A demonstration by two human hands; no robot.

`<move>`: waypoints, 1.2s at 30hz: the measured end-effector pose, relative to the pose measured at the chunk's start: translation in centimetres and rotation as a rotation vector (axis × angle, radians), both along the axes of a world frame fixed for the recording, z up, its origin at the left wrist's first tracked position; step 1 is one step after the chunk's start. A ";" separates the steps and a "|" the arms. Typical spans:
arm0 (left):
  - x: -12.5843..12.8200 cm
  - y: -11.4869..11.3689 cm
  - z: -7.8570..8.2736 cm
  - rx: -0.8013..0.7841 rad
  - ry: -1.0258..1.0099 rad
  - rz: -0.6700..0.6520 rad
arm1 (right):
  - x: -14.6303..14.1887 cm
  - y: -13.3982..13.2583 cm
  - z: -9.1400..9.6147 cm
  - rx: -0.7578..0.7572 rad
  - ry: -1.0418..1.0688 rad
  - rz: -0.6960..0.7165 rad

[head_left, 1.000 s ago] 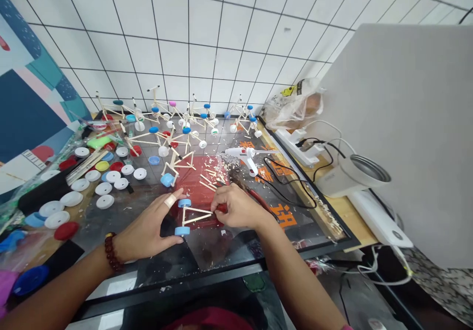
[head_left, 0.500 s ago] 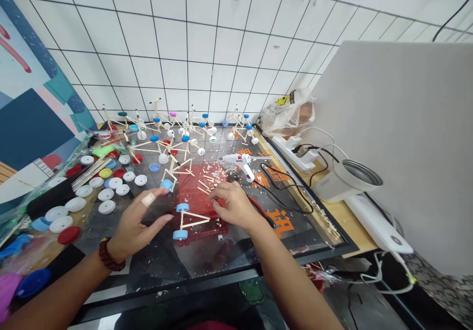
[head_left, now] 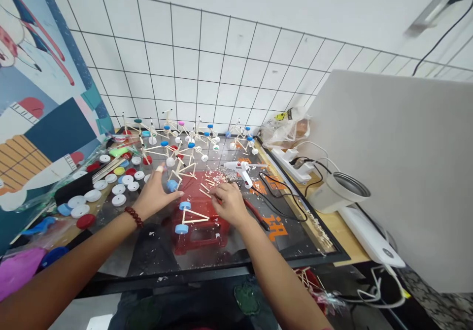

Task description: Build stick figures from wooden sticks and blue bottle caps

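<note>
My left hand (head_left: 157,194) is open, thumb and fingers spread, beside a small tricycle-like stick frame (head_left: 180,171) with a light blue bottle-cap wheel (head_left: 172,185). I cannot tell whether a finger touches it. My right hand (head_left: 229,203) has its fingers drawn together over the glass top, close to short loose sticks (head_left: 205,190); whatever is in them is hidden. Between the hands lies a V-shaped stick piece (head_left: 195,216) with two blue cap wheels. A white glue gun (head_left: 239,168) rests beyond my right hand, and a red-and-black tool handle (head_left: 261,216) lies beside my wrist.
Several finished stick tricycles (head_left: 192,143) stand along the back by the tiled wall. Loose bottle caps (head_left: 118,189) cover the left side. A power strip (head_left: 295,165), a cable (head_left: 284,207) and a white canister (head_left: 338,192) are on the right.
My left hand has moved forward, closer to the stick tricycle with the blue cap. My right hand keeps much the same place, fingers still together. The camera view has shifted.
</note>
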State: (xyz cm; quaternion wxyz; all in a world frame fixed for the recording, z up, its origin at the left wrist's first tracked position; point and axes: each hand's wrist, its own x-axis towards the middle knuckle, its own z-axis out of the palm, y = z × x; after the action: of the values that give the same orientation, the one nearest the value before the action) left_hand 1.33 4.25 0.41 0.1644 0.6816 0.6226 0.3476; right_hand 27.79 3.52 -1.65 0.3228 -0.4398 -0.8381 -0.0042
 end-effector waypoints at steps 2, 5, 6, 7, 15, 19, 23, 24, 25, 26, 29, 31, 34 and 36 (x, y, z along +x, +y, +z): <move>0.3 0.5 -0.5 -0.040 -0.070 -0.031 | 0.1 0.2 -0.2 0.022 0.018 -0.004; 0.5 1.1 -1.6 -0.041 -0.153 -0.042 | 0.3 0.4 -0.3 0.044 0.044 -0.009; 0.5 1.2 -2.0 -0.027 -0.164 -0.038 | 0.3 0.5 -0.4 0.045 0.049 -0.008; 0.5 1.2 -2.3 -0.011 -0.178 -0.035 | 0.4 0.5 -0.5 0.044 0.051 -0.006; 0.0 0.4 -2.7 0.041 -0.428 -0.109 | -1.1 0.6 -0.7 -0.074 0.216 0.057; -0.2 0.5 -2.5 -0.039 -0.689 -0.123 | -3.6 1.6 -0.2 -0.280 0.372 0.083; -0.3 0.7 -2.6 -0.067 -0.770 -0.100 | -6.2 3.2 0.2 -0.433 0.532 0.065; -0.2 0.7 -2.6 -0.067 -0.781 -0.099 | -6.7 3.5 0.1 -0.448 0.571 0.069; -0.2 0.7 -2.6 -0.068 -0.790 -0.098 | -7.0 3.6 0.1 -0.445 0.600 0.070; -0.2 0.7 -2.6 -0.069 -0.799 -0.098 | -7.2 3.6 0.0 -0.420 0.615 0.067; -0.1 0.5 -2.6 -0.073 -0.816 -0.095 | -7.0 2.9 0.0 -0.208 0.549 0.062; 0.0 0.5 -2.6 -0.075 -0.824 -0.087 | -6.5 2.1 0.3 -0.010 0.428 0.062; 0.2 0.3 -2.5 -0.074 -0.838 -0.070 | -6.0 1.2 0.8 0.199 0.232 0.042; 0.4 0.1 -2.5 -0.071 -0.848 -0.065 | -6.1 1.0 1.1 0.253 0.129 0.020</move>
State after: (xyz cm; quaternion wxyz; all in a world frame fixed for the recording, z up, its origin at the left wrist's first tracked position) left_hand 1.70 4.39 -2.08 0.4402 0.4913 0.4897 0.5701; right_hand 21.69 4.50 -0.51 0.4289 -0.3865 -0.8127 -0.0785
